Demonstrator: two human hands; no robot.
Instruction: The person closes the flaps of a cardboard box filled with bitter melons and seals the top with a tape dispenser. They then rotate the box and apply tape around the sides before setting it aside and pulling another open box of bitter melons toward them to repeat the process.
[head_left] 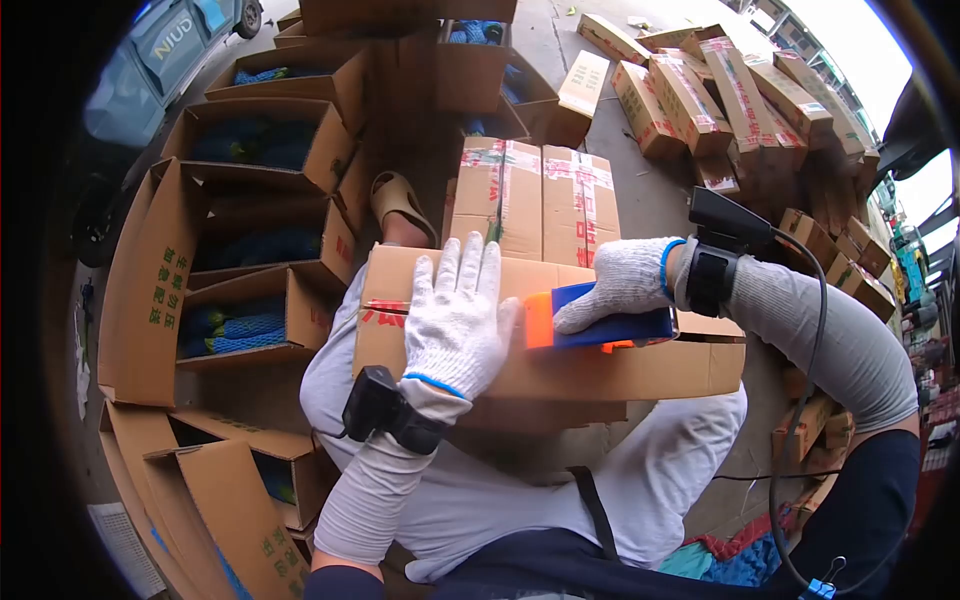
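Note:
In a white knit glove, my left hand (455, 318) lies flat on the top flaps of a cardboard carton (660, 372), fingers stretched forward. The carton rests across my lap, with red printed tape (385, 310) at its left end. My right hand (628, 282), gloved too, is wrapped round a blue and orange tape dispenser (538, 318). That dispenser sits on or just over the seam between the flaps, right of my left hand. Its underside and the tape's free end are hidden.
Two taped cartons (500, 190) stand just beyond the one on my lap. Open cartons (255, 335) holding net-wrapped produce line the left side. A pile of taped cartons (690, 100) lies at the back right. A cable (822, 300) loops by my right arm.

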